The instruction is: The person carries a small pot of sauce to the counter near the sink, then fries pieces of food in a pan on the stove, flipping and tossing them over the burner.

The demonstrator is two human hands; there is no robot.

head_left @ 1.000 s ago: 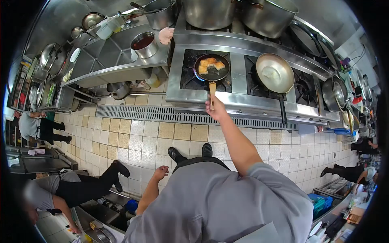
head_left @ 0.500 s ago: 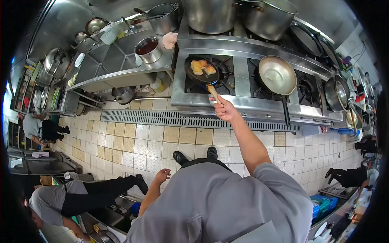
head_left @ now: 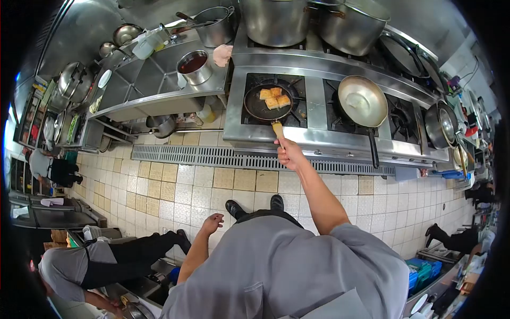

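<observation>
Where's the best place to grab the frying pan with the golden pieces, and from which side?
Probably best by the wood-coloured handle, coming from the front of the stove: it sticks out that way from the round frying pan. The right hand grips it there.

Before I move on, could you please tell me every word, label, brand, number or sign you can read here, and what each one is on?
None can be read in this view.
Frying pan held by the right hand: no lettering visible.
Stove: no readable marking.
Shelf items at far left: too small and blurred to read any print.
Blue container at lower right: nothing readable.
</observation>
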